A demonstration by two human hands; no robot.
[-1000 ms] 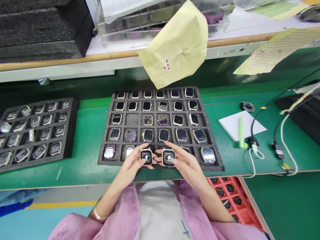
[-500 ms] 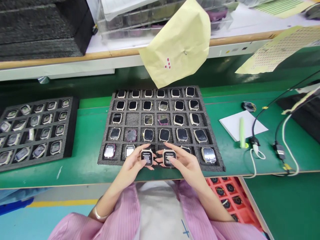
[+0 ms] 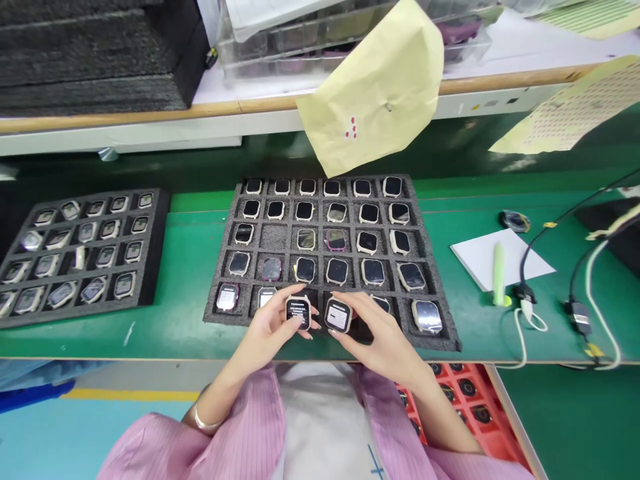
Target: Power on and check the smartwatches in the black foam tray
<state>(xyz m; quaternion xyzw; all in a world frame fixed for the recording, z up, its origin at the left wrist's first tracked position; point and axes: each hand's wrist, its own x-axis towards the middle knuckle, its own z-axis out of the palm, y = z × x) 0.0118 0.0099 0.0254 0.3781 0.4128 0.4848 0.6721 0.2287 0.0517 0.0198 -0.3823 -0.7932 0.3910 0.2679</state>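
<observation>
My left hand [image 3: 267,333] holds a cream smartwatch body [image 3: 298,313] with a lit text screen, its fingers closed on the case edges. My right hand [image 3: 383,337] holds a second cream smartwatch body [image 3: 338,315], tilted, also showing a lit screen. Both watches hover over the near row of a dark grey foam tray [image 3: 273,237] whose cells hold several watch bodies, mostly cream and a few pink. One cell in the third row is empty.
A second foam tray [image 3: 150,247] of watch bodies lies at the left. A yellow paper sheet [image 3: 380,87] hangs from the shelf above. White paper [image 3: 475,257] with a green pen [image 3: 498,273], cables [image 3: 525,313] and a red tray [image 3: 465,393] sit at the right.
Both screens changed from a coloured dial to white text. The right watch has tilted, and the view has shifted a little to the left.
</observation>
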